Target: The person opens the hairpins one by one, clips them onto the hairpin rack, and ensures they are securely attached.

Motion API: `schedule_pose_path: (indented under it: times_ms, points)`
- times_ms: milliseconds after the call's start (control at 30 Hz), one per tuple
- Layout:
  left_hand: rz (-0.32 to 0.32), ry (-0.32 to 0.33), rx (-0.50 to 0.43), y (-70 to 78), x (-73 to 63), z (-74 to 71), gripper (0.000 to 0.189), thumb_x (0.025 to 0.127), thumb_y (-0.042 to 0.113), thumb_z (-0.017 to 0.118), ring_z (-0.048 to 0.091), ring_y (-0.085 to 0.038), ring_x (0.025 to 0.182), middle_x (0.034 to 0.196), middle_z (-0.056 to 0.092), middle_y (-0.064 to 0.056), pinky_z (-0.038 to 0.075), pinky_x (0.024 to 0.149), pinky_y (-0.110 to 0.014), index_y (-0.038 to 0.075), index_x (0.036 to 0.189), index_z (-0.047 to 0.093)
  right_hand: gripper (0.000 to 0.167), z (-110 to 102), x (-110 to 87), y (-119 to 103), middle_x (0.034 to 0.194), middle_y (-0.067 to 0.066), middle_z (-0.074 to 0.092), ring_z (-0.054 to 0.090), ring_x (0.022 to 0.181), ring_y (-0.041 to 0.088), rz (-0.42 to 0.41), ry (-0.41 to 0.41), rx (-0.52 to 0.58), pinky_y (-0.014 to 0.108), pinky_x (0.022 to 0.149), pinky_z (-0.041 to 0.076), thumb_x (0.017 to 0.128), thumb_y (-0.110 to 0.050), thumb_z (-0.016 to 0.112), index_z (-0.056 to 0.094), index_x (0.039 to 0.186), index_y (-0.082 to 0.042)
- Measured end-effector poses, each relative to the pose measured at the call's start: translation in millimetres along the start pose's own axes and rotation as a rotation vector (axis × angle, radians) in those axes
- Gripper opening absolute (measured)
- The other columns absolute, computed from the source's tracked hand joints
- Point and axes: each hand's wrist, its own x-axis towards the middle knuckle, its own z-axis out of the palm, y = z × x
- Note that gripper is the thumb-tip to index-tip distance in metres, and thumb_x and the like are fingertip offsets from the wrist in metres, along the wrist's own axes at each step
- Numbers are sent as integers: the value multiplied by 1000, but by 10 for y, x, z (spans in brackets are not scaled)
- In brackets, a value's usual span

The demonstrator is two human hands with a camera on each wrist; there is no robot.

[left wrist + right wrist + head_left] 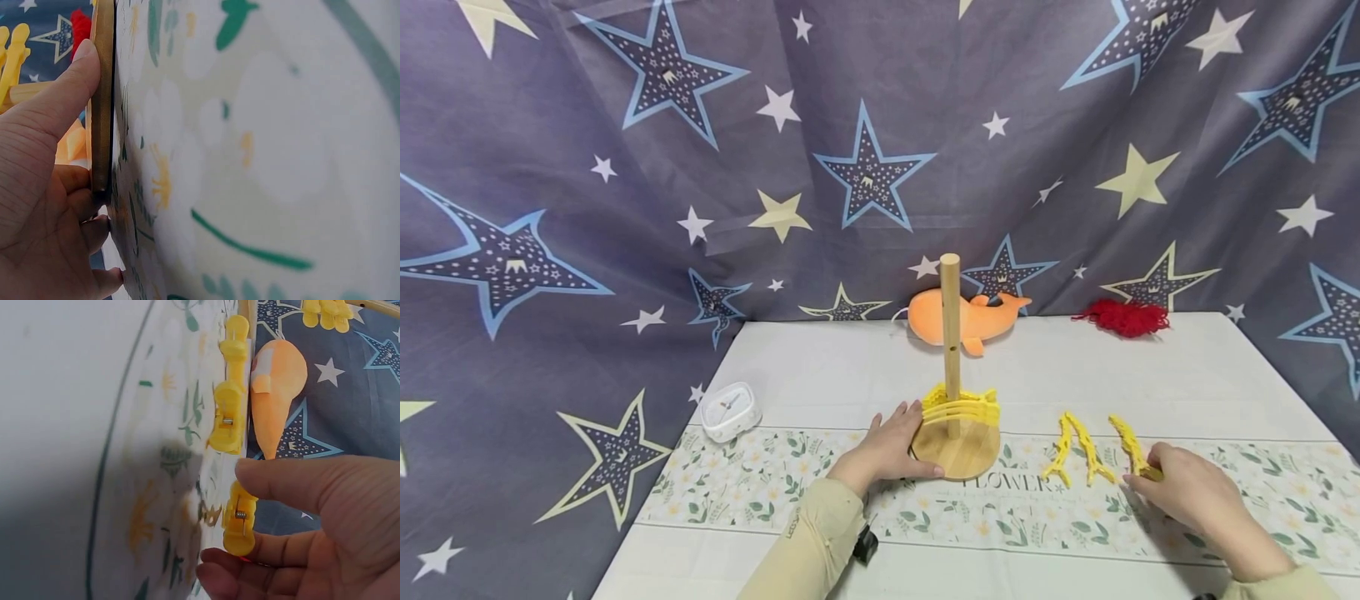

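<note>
A wooden stand point(958, 458) has a rounded base and an upright post point(951, 333); several yellow pieces point(962, 408) sit around the lower post. My left hand point(891, 446) grips the base's left edge, and the left wrist view shows the thumb point(75, 81) against its rim. On the right, my right hand point(1191, 492) pinches the near end of a long yellow spring clip point(1127, 442). A metal spring shows in that clip point(240, 515), between thumb and fingers in the right wrist view. Two more yellow clips point(1088, 450) lie just left of it, their far ends close together.
An orange whale plush point(992, 321) lies behind the stand. Red yarn point(1123, 318) is at the back right, and a white clock point(730, 412) stands at the left. A star-patterned curtain point(865, 67) hangs behind the table, which has a flowered runner point(737, 475).
</note>
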Motion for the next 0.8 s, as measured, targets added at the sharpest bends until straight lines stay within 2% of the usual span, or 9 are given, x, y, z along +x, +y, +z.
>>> schedule_pose_path:
  times_ms: [200, 400, 600, 800]
  points:
    - [2, -1, -1, 2, 1, 1, 112, 76, 66, 70, 8, -23, 149, 162, 15, -5, 5, 118, -54, 10, 157, 17, 58, -85, 2, 20, 80, 12, 60, 52, 67, 24, -15, 76, 22, 38, 54, 41, 84, -40, 72, 60, 109, 11]
    - [5, 0, -6, -1, -1, 3, 112, 76, 66, 70, 8, -23, 149, 162, 16, -5, 5, 118, -54, 9, 157, 17, 56, -124, -3, 7, 101, 27, 66, 64, 80, 39, -76, 157, 38, 47, 59, 49, 86, -35, 72, 59, 117, 9]
    - [1, 5, -7, -5, 4, 9, 112, 76, 66, 71, 8, -22, 149, 162, 16, -5, 5, 118, -53, 9, 157, 17, 47, -130, -62, -79, 106, 26, 66, 64, 72, 26, -137, 269, 94, 38, 52, 45, 88, -27, 71, 59, 120, 5]
    - [-1, 3, -16, -3, 3, 8, 113, 76, 66, 71, 8, -22, 149, 162, 16, -5, 4, 118, -54, 9, 157, 17, 43, -161, -129, -186, 106, 24, 66, 64, 74, 27, -164, 349, 162, 35, 51, 43, 91, -26, 68, 58, 123, 1]
